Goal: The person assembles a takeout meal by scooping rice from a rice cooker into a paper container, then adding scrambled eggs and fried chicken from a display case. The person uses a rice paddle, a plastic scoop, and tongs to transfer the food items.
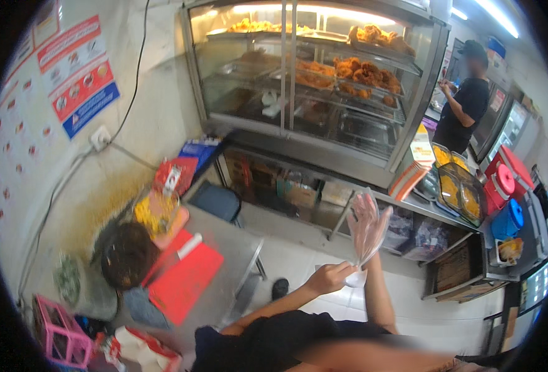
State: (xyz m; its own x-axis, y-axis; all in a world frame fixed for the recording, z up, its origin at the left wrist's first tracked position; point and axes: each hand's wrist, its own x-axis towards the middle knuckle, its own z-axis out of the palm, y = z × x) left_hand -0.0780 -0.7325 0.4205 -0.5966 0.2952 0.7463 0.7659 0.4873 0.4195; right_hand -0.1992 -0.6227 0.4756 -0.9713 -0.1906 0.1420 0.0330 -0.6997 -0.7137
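My right hand (367,224) is raised in front of me, inside a thin see-through plastic glove (365,253). Its fingers point up and look stretched out, with nothing in them. At the right wrist, my left hand (331,278) is closed on the glove's gathered cuff. A small white patch shows just below the left fingers; what it is I cannot make out. Beyond both hands stands a glass display cabinet (289,80) with fried chicken (367,74) on metal trays.
A metal table at left bears a red cutting board (184,282), a white-handled knife (190,246) and a dark round pan (128,255). A stool (215,201) stands behind it. On the right counter are food trays (460,189) and a blue container (507,220). Another person (466,102) stands far right.
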